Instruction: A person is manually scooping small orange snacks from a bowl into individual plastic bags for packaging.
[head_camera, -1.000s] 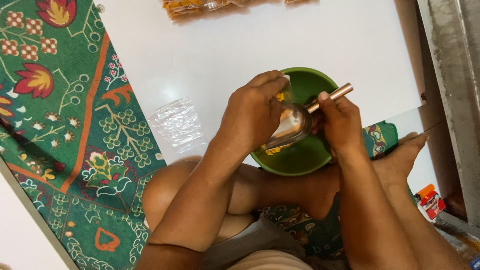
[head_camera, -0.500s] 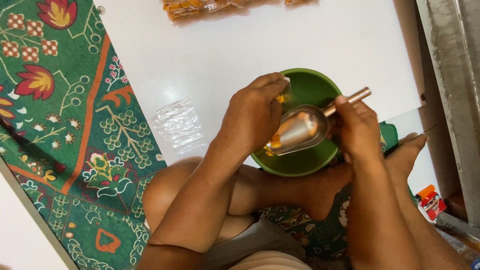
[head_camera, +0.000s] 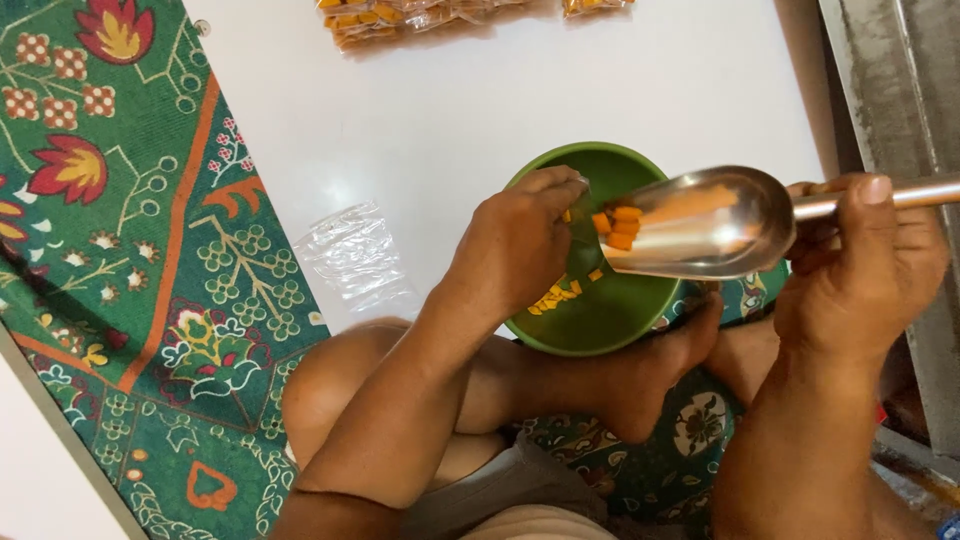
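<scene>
- A green patterned mat (head_camera: 120, 260) with red and yellow flowers is spread along the left edge of the white board (head_camera: 450, 110).
- A crumpled clear plastic bag (head_camera: 352, 255) is laid flat on the white board near its lower left edge, just beside the mat.
- Packets of orange pieces (head_camera: 400, 12) are lined up along the top edge of the board.
- The left hand (head_camera: 515, 250) is held over the left rim of the green bowl (head_camera: 600, 320), fingers curled narrow and pinched on the mouth of a small clear bag (head_camera: 580, 235); most of that bag is hidden by the hand.
- The green bowl is set at the lower edge of the board, against a bare foot; a few orange pieces (head_camera: 555, 295) are seen inside it.
- A steel scoop (head_camera: 700, 225) is tilted over the bowl, its open lip touching the small bag, with orange pieces at the lip.
- The right hand (head_camera: 865, 270) is closed around the scoop's handle, beyond the board's right edge.
</scene>
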